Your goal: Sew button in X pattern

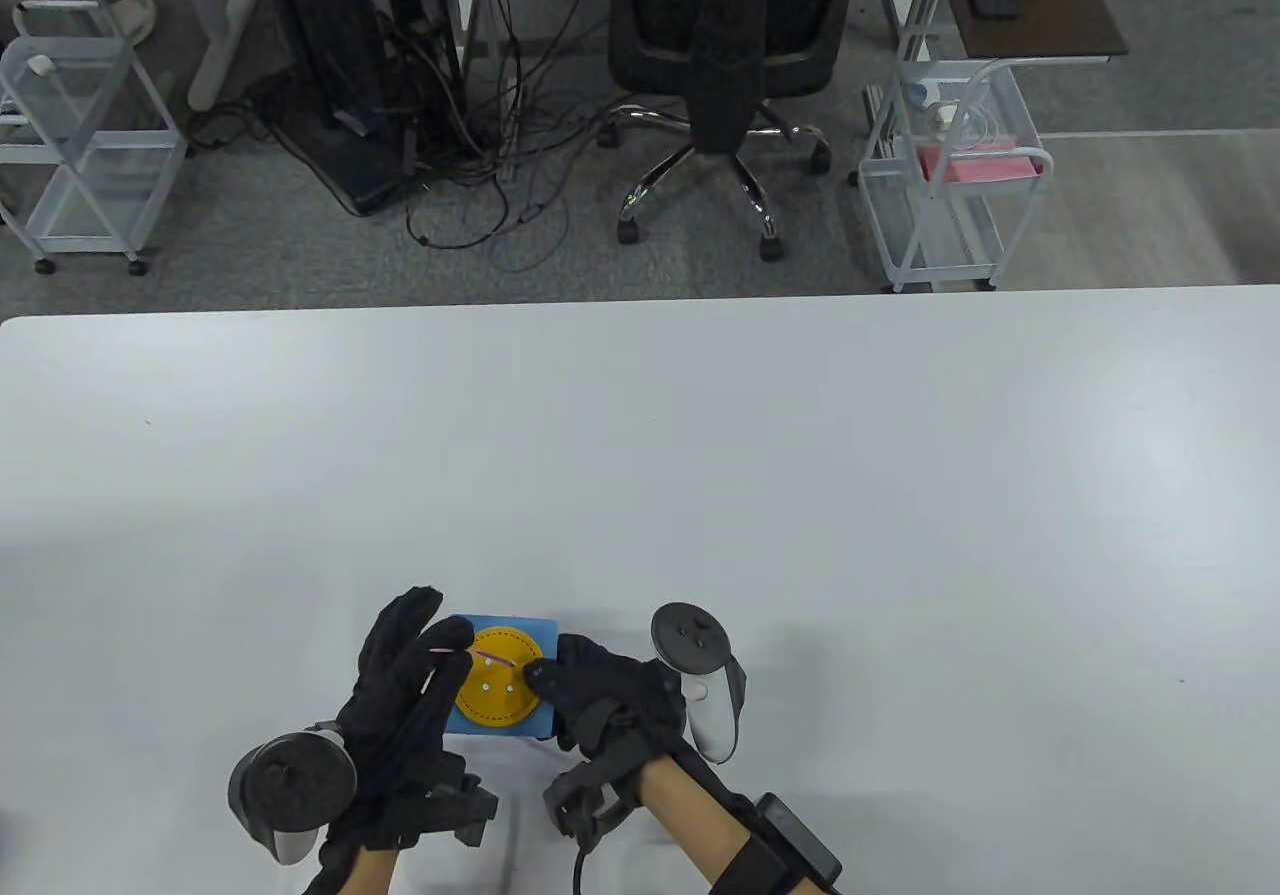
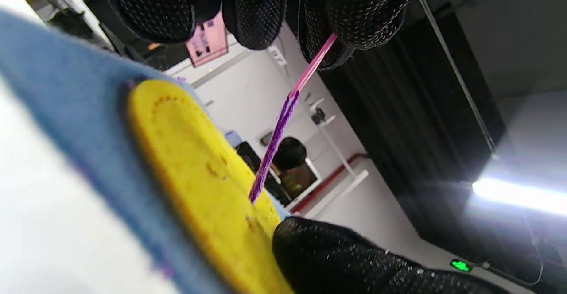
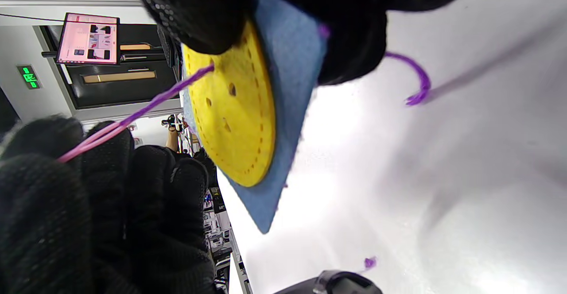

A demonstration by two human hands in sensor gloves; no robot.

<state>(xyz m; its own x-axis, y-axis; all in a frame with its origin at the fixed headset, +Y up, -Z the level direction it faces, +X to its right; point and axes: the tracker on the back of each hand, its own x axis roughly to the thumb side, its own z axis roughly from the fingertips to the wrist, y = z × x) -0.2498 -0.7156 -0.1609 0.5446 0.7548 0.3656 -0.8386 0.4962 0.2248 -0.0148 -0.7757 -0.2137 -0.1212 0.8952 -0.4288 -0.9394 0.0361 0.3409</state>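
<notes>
At the top of the left wrist view, two gloved fingertips [image 2: 354, 15] of the left hand [image 1: 405, 680] pinch a pink needle [image 2: 312, 66], from which purple thread [image 2: 272, 148] runs taut down into the yellow button [image 1: 497, 677]. The right hand [image 1: 610, 700] grips the right edge of the blue felt square [image 1: 495, 720], thumb curled onto the button's face. Both sit low and left of centre in the table view, on the white table [image 1: 800, 495].

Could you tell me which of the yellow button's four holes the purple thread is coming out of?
The hole nearest the right hand's fingertip on the yellow button: the purple thread rises from it; the other three holes are bare.
</notes>
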